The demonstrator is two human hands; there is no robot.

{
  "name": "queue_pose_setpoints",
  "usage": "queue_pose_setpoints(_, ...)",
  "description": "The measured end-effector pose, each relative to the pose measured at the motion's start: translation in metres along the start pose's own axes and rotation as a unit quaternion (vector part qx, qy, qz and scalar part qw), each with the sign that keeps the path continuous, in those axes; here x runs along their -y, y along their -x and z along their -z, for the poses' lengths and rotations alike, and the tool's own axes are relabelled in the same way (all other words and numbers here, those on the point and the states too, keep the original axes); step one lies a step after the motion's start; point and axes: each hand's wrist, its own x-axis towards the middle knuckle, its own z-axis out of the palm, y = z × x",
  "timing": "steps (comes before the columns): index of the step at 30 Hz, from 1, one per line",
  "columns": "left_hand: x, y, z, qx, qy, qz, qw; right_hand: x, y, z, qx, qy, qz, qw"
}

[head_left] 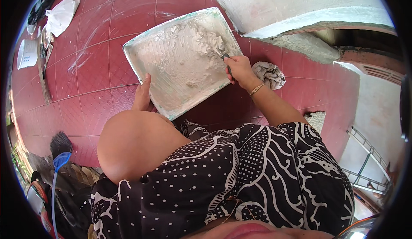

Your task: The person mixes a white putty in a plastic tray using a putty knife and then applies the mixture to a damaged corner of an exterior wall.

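Observation:
A white rectangular tray (171, 27) rests at a slant on the floor in front of me. Thick off-white paste (171, 61) is spread over its bottom, heaped and lumpy toward the far right corner. My left hand (144, 94) grips the tray's near left side, thumb over the rim; its other fingers are mostly hidden. In my right hand (240, 71) is the dark handle of a hand tool (225, 57), held over the tray's right side. The tool's working end meets the paste heap, and its shape cannot be made out.
A crumpled grey cloth (269, 75) lies right of the tray on red tiles (92, 87). A pale wall (296, 3) rises behind. At far left are a white bag (62, 17) and white tub (27, 54); a blue-headed broom (62, 158) is nearer. My bare knee (133, 142) adjoins the tray.

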Motion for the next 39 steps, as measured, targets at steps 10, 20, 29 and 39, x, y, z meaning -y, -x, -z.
queue_pose_setpoints(10, 0.007, 0.01, -0.004, 0.003, 0.007, -0.01, 1.0, 0.03, -0.017, 0.027, -0.076, 0.339, 0.315, 0.883)
queue_pose_setpoints(20, 0.012, 0.002, -0.008, 0.019, 0.021, -0.013, 1.0, 0.013, -0.015, -0.017, -0.142, 0.536, 0.306, 0.774)
queue_pose_setpoints(29, -0.002, 0.014, -0.004, -0.022, 0.011, 0.019, 1.0, 0.071, -0.029, 0.008, -0.094, 0.545, 0.312, 0.773)
queue_pose_setpoints(39, 0.016, 0.011, -0.004, 0.016, 0.016, 0.021, 1.0, 0.046, 0.022, 0.037, -0.038, 0.573, 0.279, 0.77)
